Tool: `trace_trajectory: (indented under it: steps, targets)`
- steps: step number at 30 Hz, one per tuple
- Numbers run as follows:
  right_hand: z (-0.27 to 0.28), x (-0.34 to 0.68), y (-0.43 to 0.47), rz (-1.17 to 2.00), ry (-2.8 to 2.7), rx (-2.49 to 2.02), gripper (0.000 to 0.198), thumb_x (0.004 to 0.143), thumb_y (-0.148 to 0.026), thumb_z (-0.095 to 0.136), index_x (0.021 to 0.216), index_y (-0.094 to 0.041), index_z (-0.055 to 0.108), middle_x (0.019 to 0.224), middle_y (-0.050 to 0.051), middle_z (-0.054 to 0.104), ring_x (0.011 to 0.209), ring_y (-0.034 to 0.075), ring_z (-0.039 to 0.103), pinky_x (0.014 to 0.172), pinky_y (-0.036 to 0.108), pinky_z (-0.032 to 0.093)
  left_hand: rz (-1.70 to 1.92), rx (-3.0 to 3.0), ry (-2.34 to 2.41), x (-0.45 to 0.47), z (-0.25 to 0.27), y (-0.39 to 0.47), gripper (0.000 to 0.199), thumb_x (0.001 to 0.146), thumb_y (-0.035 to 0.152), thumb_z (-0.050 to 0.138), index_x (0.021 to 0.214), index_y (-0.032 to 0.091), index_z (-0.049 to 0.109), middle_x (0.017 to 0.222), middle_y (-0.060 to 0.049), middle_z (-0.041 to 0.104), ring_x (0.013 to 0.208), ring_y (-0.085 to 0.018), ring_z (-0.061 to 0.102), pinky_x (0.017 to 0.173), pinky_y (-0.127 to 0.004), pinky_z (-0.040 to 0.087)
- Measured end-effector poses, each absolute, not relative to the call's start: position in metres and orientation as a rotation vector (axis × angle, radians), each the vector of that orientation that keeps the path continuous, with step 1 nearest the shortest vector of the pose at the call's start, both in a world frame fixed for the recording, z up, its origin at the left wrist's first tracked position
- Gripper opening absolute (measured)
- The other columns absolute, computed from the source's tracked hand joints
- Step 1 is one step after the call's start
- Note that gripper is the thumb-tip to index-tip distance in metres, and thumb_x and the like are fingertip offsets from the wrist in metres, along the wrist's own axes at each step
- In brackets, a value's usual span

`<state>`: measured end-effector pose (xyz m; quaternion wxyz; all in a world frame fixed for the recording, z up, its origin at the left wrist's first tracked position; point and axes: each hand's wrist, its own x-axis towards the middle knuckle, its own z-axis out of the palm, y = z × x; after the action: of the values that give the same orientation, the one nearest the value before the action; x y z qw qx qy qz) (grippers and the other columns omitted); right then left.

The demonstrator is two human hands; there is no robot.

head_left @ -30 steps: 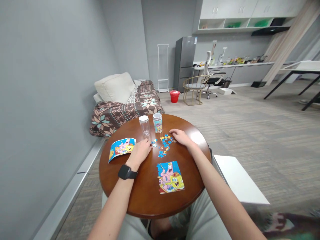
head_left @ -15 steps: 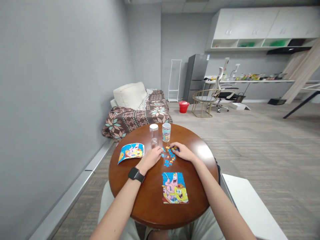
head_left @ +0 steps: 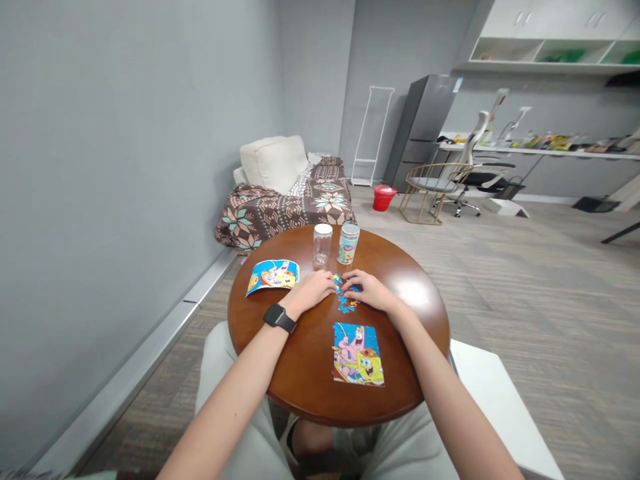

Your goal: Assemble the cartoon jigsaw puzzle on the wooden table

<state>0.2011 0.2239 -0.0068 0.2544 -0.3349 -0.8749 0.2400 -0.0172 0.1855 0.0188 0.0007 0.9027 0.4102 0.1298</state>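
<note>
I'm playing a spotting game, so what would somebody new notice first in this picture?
Probably the bright cartoon puzzle, lying on the near part of the round brown table. Just beyond it, the left hand and right hand are on either side of some loose puzzle pieces. Farther back, a red bucket stands out on the floor.

Left hand (head_left: 316,288): kinda curled at the left edge of the loose jigsaw pieces (head_left: 345,305), couldn't tell if it had one
Right hand (head_left: 370,291): fingers apart and bent over the same pile, other side
SpongeBob puzzle (head_left: 358,355): lay flat, joined into one panel, closer to the person
Past the hands: a white-lidded clear jar (head_left: 323,247) and a SpongeBob canister (head_left: 348,245) stood upright, side by side
Picture sheet (head_left: 273,275): bowed upward, off to the left
Smartwatch (head_left: 279,318): black, left wrist
Round table (head_left: 310,360): shiny brown
</note>
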Motion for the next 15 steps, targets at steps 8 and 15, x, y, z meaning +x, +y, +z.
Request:
trace_trajectory:
  steps: [8, 15]
  targets:
    - [-0.004, 0.207, 0.224, 0.453, -2.407, -0.993, 0.01, 0.075, -0.029, 0.074, 0.083, -0.023, 0.073, 0.1, 0.006, 0.063, 0.098, 0.022, 0.06, 0.093, 0.042, 0.047, 0.411, 2.872, 1.263, -0.019, 0.018, 0.187, 0.02, 0.093, 0.025, 0.051, 0.098, 0.018, 0.07, 0.101, -0.006, 0.062, 0.094, -0.019, 0.058, 0.086, -0.031, 0.045]
    - [0.012, 0.203, 0.213, 0.509, -2.432, -0.976, 0.008, 0.076, -0.023, 0.07, 0.081, -0.02, 0.064, 0.089, 0.004, 0.065, 0.088, 0.019, 0.059, 0.085, 0.035, 0.047, 0.419, 2.827, 1.233, -0.019, 0.023, 0.182, 0.017, 0.092, 0.024, 0.051, 0.101, 0.016, 0.063, 0.101, -0.007, 0.062, 0.096, -0.021, 0.058, 0.086, -0.032, 0.044]
